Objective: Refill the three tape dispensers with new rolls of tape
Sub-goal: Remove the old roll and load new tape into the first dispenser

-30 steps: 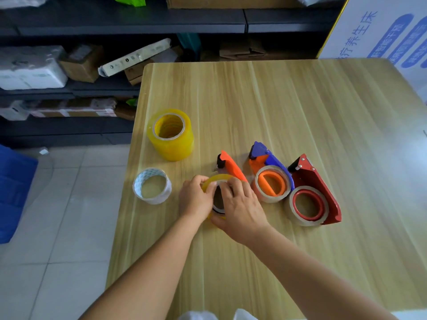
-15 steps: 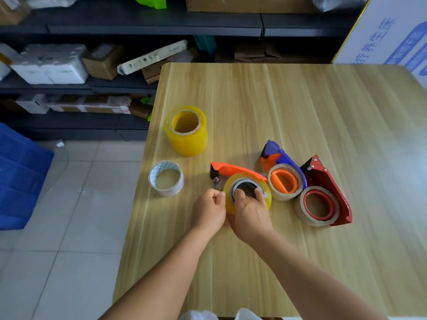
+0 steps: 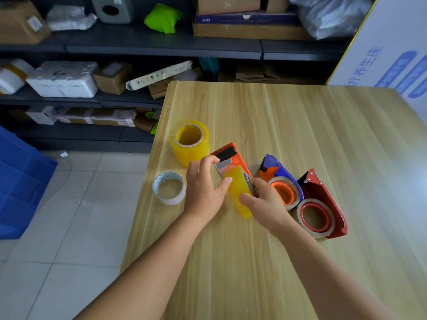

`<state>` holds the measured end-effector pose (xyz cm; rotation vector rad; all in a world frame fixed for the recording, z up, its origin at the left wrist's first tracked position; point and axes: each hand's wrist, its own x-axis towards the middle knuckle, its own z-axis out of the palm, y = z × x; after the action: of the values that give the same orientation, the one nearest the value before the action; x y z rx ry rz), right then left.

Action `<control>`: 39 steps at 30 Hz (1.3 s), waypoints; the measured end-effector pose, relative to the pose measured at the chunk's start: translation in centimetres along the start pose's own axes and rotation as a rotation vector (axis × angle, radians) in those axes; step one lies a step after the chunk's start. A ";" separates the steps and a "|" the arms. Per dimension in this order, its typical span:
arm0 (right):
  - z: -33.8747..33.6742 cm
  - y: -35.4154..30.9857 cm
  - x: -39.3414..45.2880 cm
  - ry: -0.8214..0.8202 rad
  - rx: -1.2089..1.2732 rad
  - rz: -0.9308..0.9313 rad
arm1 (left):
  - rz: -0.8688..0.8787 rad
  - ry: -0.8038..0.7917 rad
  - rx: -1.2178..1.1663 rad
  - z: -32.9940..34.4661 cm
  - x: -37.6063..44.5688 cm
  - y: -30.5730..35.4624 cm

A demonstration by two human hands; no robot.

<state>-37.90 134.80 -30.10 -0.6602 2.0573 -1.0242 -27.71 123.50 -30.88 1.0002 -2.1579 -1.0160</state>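
Observation:
An orange tape dispenser (image 3: 231, 155) with a yellow tape roll (image 3: 238, 188) mounted on it is tipped up on edge above the wooden table (image 3: 300, 125). My left hand (image 3: 203, 188) pinches the dispenser near its metal blade, thumb against the yellow roll. My right hand (image 3: 265, 204) grips the roll's right side. To the right lie a blue and orange dispenser (image 3: 280, 181) and a red dispenser (image 3: 323, 204), each holding a pale roll. A stack of yellow tape rolls (image 3: 189, 143) and a white roll (image 3: 168, 188) stand at the left.
The table's left edge runs close beside the white roll, with tiled floor (image 3: 69, 227) below. Dark shelves (image 3: 138, 49) with boxes stand behind the table. A blue crate (image 3: 20, 181) sits on the floor at left, and a white printed board (image 3: 392, 54) leans at the right.
The orange dispenser with its yellow roll was lying flat; both hands have tipped it up on edge. My left hand has moved up to the blade end.

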 end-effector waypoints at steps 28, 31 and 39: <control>-1.2 -0.9 1.0 -0.020 -0.159 -0.066 | 0.176 -0.439 0.450 -2.8 5.9 2.6; -1.0 -1.2 1.4 0.018 -0.124 -0.101 | 0.231 -0.396 0.391 -2.6 6.2 2.5; -1.8 -2.4 2.3 -0.041 -0.209 -0.119 | 0.199 -0.445 0.436 -3.1 7.6 2.7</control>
<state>-40.45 132.69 -28.27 -0.9124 2.1277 -0.8598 -30.91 117.39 -25.73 0.7648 -2.8689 -0.7361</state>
